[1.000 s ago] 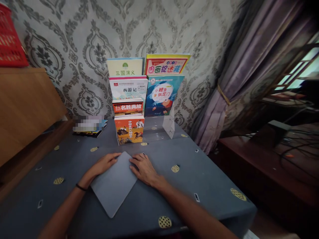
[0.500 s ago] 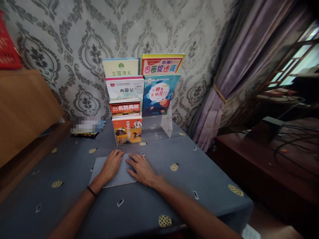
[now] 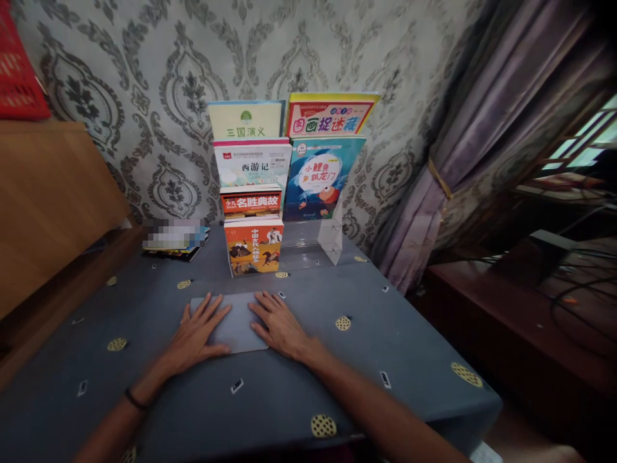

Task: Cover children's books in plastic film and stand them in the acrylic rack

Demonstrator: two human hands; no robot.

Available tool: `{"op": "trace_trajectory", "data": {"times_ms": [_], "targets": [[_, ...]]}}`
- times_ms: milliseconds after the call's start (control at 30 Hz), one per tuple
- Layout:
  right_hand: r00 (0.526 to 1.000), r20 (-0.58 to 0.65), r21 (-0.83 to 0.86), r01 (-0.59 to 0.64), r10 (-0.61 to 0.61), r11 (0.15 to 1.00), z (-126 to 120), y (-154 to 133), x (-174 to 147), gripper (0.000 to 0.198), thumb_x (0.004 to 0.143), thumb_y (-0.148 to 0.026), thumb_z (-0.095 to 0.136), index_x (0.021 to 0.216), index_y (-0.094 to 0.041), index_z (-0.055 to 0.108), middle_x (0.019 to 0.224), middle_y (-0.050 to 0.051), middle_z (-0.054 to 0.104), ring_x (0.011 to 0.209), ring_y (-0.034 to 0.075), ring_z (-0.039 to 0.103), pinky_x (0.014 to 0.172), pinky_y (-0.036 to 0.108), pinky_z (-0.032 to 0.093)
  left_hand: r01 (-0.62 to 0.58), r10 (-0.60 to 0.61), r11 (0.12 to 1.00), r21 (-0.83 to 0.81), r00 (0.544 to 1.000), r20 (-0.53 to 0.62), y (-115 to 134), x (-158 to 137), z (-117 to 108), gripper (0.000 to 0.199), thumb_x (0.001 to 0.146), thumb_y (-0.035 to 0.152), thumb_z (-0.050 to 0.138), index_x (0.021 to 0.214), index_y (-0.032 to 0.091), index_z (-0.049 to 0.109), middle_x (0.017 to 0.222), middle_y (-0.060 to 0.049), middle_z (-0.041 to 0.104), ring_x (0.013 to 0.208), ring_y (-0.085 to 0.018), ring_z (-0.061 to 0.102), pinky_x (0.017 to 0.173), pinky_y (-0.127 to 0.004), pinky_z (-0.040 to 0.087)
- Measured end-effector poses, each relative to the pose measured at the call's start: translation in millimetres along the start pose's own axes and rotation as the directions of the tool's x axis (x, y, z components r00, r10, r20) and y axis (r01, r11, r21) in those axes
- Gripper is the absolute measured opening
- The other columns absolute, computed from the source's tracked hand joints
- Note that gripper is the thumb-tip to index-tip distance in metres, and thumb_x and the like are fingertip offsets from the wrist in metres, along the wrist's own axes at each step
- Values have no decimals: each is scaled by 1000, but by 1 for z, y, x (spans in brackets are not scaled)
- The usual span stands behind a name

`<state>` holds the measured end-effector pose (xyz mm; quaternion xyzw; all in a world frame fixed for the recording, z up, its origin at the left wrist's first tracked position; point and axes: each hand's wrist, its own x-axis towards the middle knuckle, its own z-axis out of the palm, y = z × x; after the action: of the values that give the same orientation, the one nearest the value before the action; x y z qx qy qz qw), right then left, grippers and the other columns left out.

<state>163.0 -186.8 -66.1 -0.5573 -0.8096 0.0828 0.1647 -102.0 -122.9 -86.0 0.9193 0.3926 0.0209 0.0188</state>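
Observation:
A thin grey-blue rectangular sheet or booklet (image 3: pixel 241 325) lies flat on the patterned tablecloth (image 3: pixel 366 399); I cannot tell its exact kind. My left hand (image 3: pixel 200 334), fingers spread, rests across its left side. At its right edge lies my right hand (image 3: pixel 279 325), fingers stretched out and partly on it. Just beyond stands a clear acrylic book rack (image 3: pixel 331 241). Its left side carries tiers of books, with an orange book (image 3: pixel 254 247) lowest in front. A blue picture book (image 3: pixel 321 180) leans on the right side, before a yellow-edged book (image 3: pixel 332 116).
At the back left lies a small stack of books (image 3: pixel 193 244), partly blurred out. A wooden cabinet (image 3: pixel 53 193) with a red basket (image 3: pixel 19 71) stands on the left. To the right are a purple curtain (image 3: pixel 434 161) and a dark red table (image 3: pixel 520 308) with cables.
My left hand has slid left, from the middle of the grey-blue sheet toward its left side, and its fingers have spread. The right hand stays at the right edge. The view has shifted slightly.

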Motion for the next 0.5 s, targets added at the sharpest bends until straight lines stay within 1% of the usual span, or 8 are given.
{"op": "trace_trajectory", "data": {"times_ms": [67, 133, 267, 367, 500], "targets": [[1000, -6, 16, 12, -12, 1000, 1, 2, 0, 48, 99, -37, 54, 143, -18, 55, 156, 15, 44, 147, 28, 36, 121, 47, 29, -56, 56, 998, -3, 998, -1, -2, -6, 0, 91, 82, 79, 51, 158, 36, 23, 166, -10, 24, 152, -43, 17, 113, -73, 19], [1000, -5, 34, 18, -18, 999, 2, 4, 0, 48, 99, -37, 54, 143, -17, 55, 157, 15, 43, 148, 28, 35, 121, 47, 29, -78, 77, 997, -8, 997, -13, -2, -9, -1, 90, 84, 79, 50, 158, 37, 21, 166, -10, 24, 152, -42, 17, 114, -72, 17], [1000, 9, 56, 13, -13, 998, 2, 5, 0, 47, 99, -37, 53, 142, -17, 57, 157, 16, 43, 148, 29, 35, 120, 49, 31, -55, 55, 998, -39, 998, -9, 3, -9, -4, 83, 88, 76, 44, 157, 36, 22, 166, -10, 25, 152, -42, 18, 113, -74, 17], [1000, 3, 46, 20, -20, 999, 3, 5, 1, 46, 100, -36, 52, 141, -17, 58, 156, 16, 44, 148, 30, 35, 120, 50, 31, -32, 32, 997, -72, 999, -1, 7, -6, -6, 82, 88, 77, 43, 157, 35, 26, 166, -11, 26, 152, -42, 18, 113, -75, 16], [1000, -23, 27, 14, -14, 1000, 5, 7, 1, 44, 100, -36, 51, 139, -19, 59, 154, 16, 47, 147, 30, 36, 118, 52, 33, -32, 28, 994, -104, 999, -41, 13, -1, -4, 81, 87, 77, 45, 155, 34, 32, 164, -11, 30, 152, -40, 20, 116, -72, 12]]}}
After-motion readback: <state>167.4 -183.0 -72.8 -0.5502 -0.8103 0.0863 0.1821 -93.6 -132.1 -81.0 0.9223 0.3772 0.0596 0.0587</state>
